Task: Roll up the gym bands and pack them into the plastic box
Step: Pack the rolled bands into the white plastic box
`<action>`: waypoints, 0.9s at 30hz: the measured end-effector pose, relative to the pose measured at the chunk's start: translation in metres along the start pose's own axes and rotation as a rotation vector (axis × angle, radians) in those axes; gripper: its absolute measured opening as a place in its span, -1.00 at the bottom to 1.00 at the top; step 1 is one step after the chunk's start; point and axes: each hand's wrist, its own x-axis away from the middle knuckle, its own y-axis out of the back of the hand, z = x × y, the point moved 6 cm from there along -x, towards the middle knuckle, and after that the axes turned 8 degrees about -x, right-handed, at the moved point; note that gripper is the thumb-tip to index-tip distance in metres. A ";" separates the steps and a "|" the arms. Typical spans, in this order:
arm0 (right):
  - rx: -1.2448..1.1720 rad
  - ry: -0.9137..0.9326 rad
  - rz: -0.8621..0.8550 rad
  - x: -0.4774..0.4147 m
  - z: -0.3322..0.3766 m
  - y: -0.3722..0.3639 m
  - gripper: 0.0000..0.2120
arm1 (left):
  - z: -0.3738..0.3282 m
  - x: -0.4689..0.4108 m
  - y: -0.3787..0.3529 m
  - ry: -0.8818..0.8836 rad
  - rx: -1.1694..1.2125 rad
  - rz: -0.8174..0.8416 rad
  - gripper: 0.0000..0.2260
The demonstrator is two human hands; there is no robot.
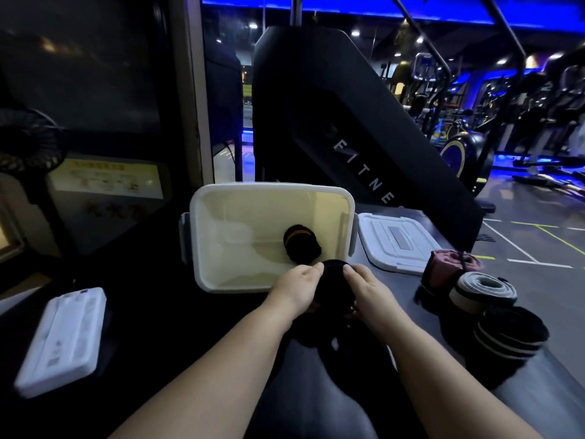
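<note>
Two hands, left hand (296, 288) and right hand (368, 288), are being curled round a black rolled band (334, 282) at the six-o'clock rim of the plastic box (269, 186); an orange-striped roll (300, 242) is being contained inside, toward five o'clock.

A dim gym, lit blue by a light strip (316, 3) along the ceiling, with small white spotlights (355, 33) beneath. A tall black machine housing (332, 115) with white lettering rises just behind the dark table (152, 312). At right, cardio machines (538, 106) stand on a grey floor (506, 213) marked with white and yellow lines. At left are a beige pillar (193, 90), a dark fan (28, 141) and a yellow notice (107, 180).
</note>
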 end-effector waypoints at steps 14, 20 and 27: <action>0.204 0.251 0.196 -0.010 0.040 -0.082 -0.70 | 0.031 -0.003 0.080 -0.040 0.069 -0.280 -0.80; 0.374 0.287 0.237 -0.018 0.041 -0.101 -0.58 | 0.042 -0.009 0.091 -0.002 -0.067 -0.288 -0.72; 0.704 0.445 0.049 -0.032 0.047 -0.098 -0.55 | 0.042 -0.026 0.087 0.070 -0.142 -0.209 -0.66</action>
